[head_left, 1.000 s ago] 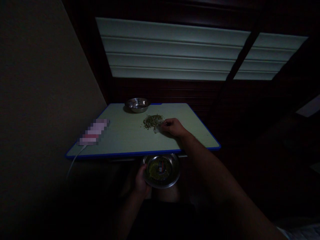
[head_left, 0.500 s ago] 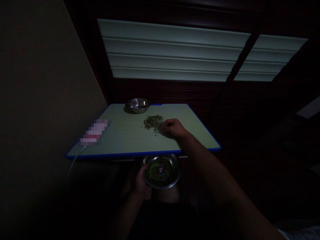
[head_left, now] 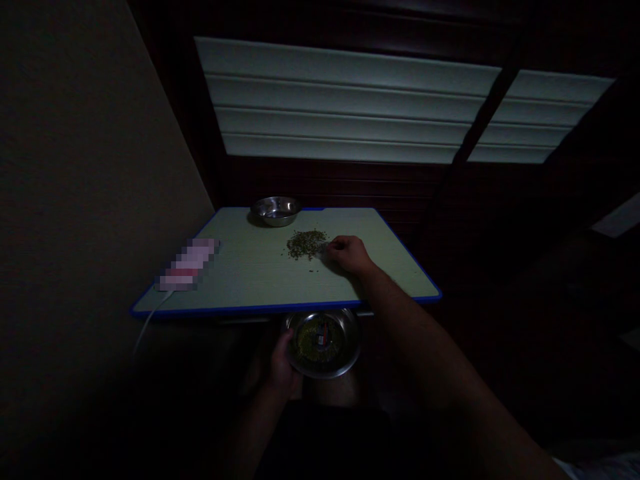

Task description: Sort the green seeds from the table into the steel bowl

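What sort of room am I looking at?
Probably a dim room in someone's home, though I can't tell which: there's a small blue-edged table, a metal bowl on it, and pale slatted panels beyond.

The left hand (head_left: 283, 363) and right hand (head_left: 350, 255) are bare, as are both forearms (head_left: 425, 347). Dark clothing (head_left: 325, 440) covers the lap; a bare leg (head_left: 336, 388) shows beyond it. Pale cloth (head_left: 564, 467), apparently a sleeve, edges the right arm, its details dim.
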Tool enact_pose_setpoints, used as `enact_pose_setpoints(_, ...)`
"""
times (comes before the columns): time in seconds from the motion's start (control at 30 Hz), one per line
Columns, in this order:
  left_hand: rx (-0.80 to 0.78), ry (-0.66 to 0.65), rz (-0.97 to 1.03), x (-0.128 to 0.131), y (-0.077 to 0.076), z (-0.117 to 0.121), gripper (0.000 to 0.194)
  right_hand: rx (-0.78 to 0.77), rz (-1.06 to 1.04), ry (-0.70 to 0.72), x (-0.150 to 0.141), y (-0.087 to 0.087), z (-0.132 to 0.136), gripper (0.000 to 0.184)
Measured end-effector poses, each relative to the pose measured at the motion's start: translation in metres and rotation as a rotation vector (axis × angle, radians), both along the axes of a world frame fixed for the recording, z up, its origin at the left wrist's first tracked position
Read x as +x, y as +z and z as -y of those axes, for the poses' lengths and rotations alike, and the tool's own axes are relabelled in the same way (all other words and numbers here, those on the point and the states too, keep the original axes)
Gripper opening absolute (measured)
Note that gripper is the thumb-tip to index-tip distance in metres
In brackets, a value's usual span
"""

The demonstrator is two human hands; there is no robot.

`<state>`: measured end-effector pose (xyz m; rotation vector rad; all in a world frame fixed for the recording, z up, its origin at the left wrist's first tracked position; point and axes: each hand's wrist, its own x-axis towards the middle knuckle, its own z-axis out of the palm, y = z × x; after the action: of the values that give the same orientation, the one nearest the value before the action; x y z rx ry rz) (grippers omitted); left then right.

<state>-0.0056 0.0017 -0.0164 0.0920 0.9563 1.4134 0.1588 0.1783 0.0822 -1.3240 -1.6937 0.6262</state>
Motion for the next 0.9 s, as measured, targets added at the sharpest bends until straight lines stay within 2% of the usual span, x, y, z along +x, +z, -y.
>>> enact_pose_setpoints(0.23,0.03,-0.024,-0.004,-0.002,-0.003,0.001,0.025,0.031,-0.059,0.137,-0.001,0.0,0.002,0.014)
enact_pose_setpoints(0.37,0.021,-0.021,0.011,-0.001,-0.003,0.001,0.024,-0.033,-0.099,0.196,0.0,0.001,0.002,0.011)
enact_pose_setpoints(0.53,0.019,-0.019,-0.007,-0.001,-0.003,0.001,0.023,-0.108,-0.137,0.267,-0.001,-0.001,-0.001,0.017)
enact_pose_setpoints(0.9,0.022,-0.012,0.018,0.001,-0.003,0.0,0.021,-0.037,-0.111,0.213,-0.008,-0.006,-0.007,0.015)
